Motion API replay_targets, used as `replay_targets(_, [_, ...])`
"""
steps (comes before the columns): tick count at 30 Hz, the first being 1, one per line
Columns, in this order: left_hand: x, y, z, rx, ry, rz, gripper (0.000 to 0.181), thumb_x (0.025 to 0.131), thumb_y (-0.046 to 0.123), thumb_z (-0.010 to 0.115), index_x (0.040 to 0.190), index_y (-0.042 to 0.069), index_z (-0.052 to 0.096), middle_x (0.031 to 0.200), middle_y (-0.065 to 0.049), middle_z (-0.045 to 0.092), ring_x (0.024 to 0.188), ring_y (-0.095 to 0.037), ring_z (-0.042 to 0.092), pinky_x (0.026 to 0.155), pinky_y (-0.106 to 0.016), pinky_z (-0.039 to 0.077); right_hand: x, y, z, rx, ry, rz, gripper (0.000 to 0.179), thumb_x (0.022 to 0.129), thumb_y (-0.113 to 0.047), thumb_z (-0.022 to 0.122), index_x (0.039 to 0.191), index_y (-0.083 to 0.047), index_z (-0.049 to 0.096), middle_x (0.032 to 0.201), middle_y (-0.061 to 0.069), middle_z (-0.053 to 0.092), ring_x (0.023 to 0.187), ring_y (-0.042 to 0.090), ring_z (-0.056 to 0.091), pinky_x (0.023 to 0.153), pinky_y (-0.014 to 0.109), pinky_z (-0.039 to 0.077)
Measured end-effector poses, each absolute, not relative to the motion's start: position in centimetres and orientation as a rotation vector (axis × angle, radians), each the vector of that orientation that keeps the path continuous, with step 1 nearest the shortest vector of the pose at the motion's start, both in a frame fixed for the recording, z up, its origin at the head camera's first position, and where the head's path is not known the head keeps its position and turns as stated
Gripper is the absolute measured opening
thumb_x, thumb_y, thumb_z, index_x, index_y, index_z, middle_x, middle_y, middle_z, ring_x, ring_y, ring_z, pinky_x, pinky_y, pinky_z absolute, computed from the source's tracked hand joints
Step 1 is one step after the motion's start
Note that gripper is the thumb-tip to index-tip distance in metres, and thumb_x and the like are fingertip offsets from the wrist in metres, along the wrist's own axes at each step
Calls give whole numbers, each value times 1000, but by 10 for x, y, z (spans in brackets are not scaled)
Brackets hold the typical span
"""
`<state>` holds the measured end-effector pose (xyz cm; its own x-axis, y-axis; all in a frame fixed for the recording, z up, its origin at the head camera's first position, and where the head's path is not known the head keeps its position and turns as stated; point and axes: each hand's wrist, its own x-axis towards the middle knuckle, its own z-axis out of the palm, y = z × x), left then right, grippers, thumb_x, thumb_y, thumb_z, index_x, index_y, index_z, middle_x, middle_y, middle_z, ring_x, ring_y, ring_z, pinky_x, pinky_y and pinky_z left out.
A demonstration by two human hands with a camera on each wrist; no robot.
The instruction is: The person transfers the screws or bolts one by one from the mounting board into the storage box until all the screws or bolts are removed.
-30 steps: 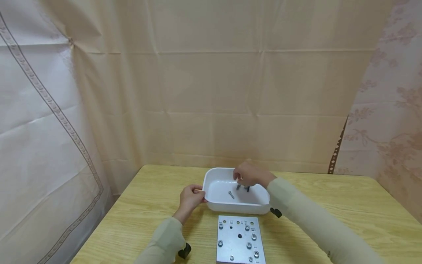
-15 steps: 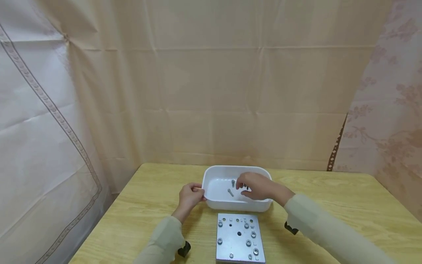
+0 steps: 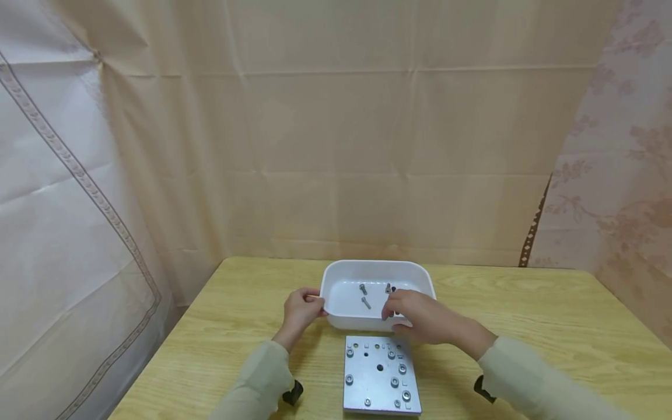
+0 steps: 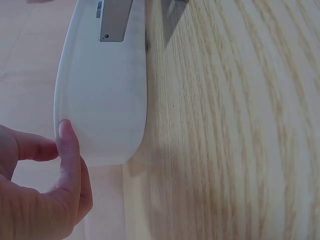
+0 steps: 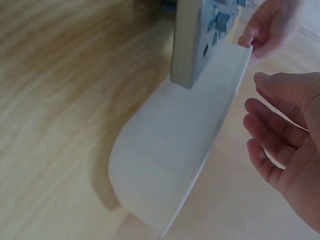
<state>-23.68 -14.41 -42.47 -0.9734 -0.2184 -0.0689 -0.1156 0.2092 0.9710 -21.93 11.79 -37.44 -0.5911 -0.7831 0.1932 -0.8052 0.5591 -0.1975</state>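
Observation:
My left hand (image 3: 300, 315) pinches the left end of a white plastic tray (image 3: 362, 322), with the thumb outside the wall in the left wrist view and a finger over the rim. Inside the tray lie several small screws; two silver screws (image 3: 366, 303) show toward the left, others near the right hand. My right hand (image 3: 420, 315) is over the tray's front right rim. In the right wrist view its fingers (image 5: 265, 120) are loosely bent, thumb apart from them, with nothing between. In front of the tray lies a silver metal plate (image 3: 373, 382) bearing several socket-head screws and some bare holes.
The wooden table (image 3: 210, 350) spreads out on both sides of the tray and plate. A beige cloth (image 3: 325, 146) hangs behind it, with patterned cloths at left and right. A black wrist strap (image 3: 293, 393) shows below the left sleeve.
My right hand has drawn back from inside the tray toward its front right rim. One screw now lies farther left, near the other silver one. The left hand keeps its grip.

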Motion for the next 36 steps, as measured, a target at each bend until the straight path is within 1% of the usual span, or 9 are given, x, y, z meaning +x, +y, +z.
replay_targets(3, [-236,-144,-425,325,-2371,-1899,30,80,-2,60,108,-14,61,83,-18,66,56,-8,61,61,-26,64,-212,121,-378,1399,-2666,417,18,79,-10,75,96,-13,69,94,-4,68,89,8,60,80,25,58])
replay_targets(11, [-237,-144,-425,352,-2379,-1896,31,80,-1,60,109,-13,61,83,-17,65,56,-8,60,63,-28,64,-199,125,-383,1462,-2635,484,11,82,-12,72,93,-16,68,88,-7,66,83,4,56,74,19,55])
replay_targets(16, [-238,-143,-426,351,-2371,-1902,31,79,-1,61,108,-13,61,84,-18,67,56,-7,61,64,-29,65,-190,126,-387,1504,-2634,493,15,80,-11,73,93,-16,69,90,-9,66,83,3,58,73,16,55])
replay_targets(23, [-237,-143,-425,370,-2379,-1907,31,80,-1,60,109,-12,61,84,-17,66,56,-8,61,62,-25,64,-182,129,-393,1537,-2604,506,18,78,-12,75,93,-18,70,90,-9,65,83,0,57,73,14,55])
replay_targets(28, [-237,-143,-424,354,-2379,-1905,32,79,-1,60,109,-13,61,87,-21,67,57,-8,61,63,-27,64,-179,131,-398,1565,-2509,482,19,75,-10,76,90,-18,69,88,-10,63,83,0,55,71,13,53])
replay_targets(31, [-238,-143,-424,344,-2371,-1912,31,79,-2,60,108,-13,61,88,-23,67,56,-8,61,61,-25,64,-178,132,-399,1572,-2485,486,20,74,-9,76,90,-18,68,88,-10,63,83,0,55,71,13,53])
replay_targets(36, [-238,-144,-425,355,-2364,-1921,31,80,-2,60,108,-13,61,88,-22,67,56,-8,60,60,-22,63,-175,133,-401,1575,-2471,481,20,74,-9,76,89,-19,68,88,-11,63,84,0,55,72,11,53])
